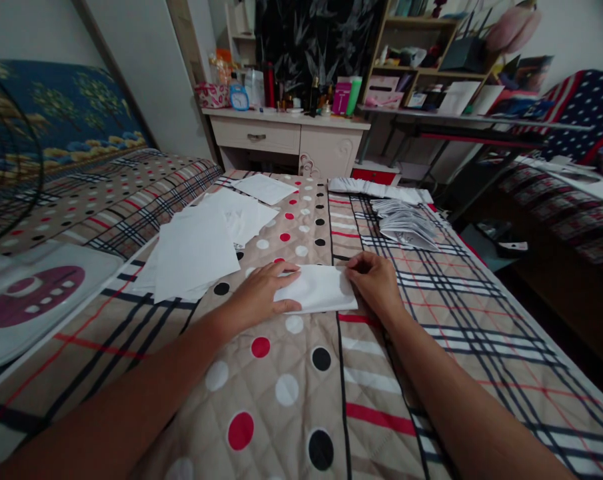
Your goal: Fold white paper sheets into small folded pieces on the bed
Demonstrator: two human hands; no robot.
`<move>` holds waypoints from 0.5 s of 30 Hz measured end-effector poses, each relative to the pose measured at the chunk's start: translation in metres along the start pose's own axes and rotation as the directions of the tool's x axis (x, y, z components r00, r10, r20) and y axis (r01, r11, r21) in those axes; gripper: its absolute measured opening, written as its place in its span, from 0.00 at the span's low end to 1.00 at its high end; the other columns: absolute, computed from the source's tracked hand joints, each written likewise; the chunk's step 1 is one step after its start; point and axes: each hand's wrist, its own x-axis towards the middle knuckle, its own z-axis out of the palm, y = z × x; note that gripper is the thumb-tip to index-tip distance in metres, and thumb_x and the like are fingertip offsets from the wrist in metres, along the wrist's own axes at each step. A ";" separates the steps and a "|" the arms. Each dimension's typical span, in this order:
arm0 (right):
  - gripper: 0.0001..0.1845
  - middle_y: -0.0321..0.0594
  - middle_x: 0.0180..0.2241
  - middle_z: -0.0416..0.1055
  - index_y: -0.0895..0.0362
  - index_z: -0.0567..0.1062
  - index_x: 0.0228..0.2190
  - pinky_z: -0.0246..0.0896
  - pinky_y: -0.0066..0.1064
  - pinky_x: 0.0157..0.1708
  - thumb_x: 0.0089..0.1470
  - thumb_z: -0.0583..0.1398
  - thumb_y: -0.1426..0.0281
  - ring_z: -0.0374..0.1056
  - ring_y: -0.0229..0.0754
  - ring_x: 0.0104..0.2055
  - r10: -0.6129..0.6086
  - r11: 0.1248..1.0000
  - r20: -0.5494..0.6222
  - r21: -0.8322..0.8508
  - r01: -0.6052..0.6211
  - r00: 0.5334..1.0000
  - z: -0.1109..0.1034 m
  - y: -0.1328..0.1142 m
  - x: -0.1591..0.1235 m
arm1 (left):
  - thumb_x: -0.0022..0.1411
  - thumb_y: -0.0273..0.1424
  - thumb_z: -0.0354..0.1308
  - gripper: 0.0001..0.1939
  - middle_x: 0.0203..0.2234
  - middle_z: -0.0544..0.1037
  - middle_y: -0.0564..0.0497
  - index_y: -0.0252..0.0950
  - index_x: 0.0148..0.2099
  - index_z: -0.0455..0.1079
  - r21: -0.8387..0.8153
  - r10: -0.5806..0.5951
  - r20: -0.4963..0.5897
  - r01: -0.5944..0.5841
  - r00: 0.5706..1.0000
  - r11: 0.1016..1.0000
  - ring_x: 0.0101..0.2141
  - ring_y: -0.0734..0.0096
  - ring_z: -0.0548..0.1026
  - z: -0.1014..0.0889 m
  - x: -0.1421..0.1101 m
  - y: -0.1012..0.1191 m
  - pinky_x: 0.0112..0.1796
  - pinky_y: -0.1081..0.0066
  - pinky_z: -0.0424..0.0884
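A folded white sheet of paper [324,288] lies flat on the patterned bedspread in front of me. My left hand [268,290] rests over its left end, thumb on the near edge and fingers stretched along the far edge, spread apart. At the far right corner, my right hand [376,279] pinches the paper between thumb and forefinger. Left of the hands is a loose pile of white sheets [196,250], with a single white sheet [266,189] lying beyond it. A stack of folded papers [404,223] sits at the right, beyond my right hand.
A long white folded strip [381,190] lies behind the stack. The bedspread [296,407] is quilted with dots and plaid. A white plastic bag [101,263] with a pink print is at the left. Beyond the bed stand a white dresser [276,137] and a shelf [421,70].
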 end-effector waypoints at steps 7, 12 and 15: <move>0.42 0.59 0.63 0.55 0.66 0.53 0.63 0.55 0.48 0.59 0.57 0.57 0.54 0.53 0.53 0.65 -0.394 0.919 0.221 0.117 0.376 0.892 0.019 -0.094 -0.085 | 0.59 0.45 0.59 0.29 0.57 0.67 0.45 0.40 0.60 0.65 -0.042 -0.008 -0.048 0.006 0.999 0.999 0.56 0.55 0.65 0.006 0.002 -0.004 0.55 0.57 0.62; 0.58 0.69 0.66 0.36 0.78 0.46 0.63 0.41 0.58 0.63 0.52 0.53 0.42 0.28 0.64 0.69 -0.345 0.881 0.526 -0.103 0.461 0.778 0.050 -0.110 -0.128 | 0.68 0.33 0.46 0.18 0.56 0.68 0.51 0.45 0.58 0.66 -0.064 -0.021 -0.037 0.018 0.999 0.998 0.57 0.64 0.64 0.005 0.001 -0.004 0.56 0.60 0.61; 0.60 0.71 0.65 0.38 0.79 0.49 0.63 0.38 0.58 0.64 0.51 0.51 0.39 0.28 0.66 0.69 -0.270 0.850 0.551 -0.249 0.465 0.789 0.045 -0.098 -0.124 | 0.63 0.33 0.55 0.22 0.57 0.67 0.48 0.42 0.59 0.66 0.008 -0.001 -0.021 0.001 1.000 1.000 0.57 0.59 0.65 0.003 0.001 -0.001 0.55 0.58 0.62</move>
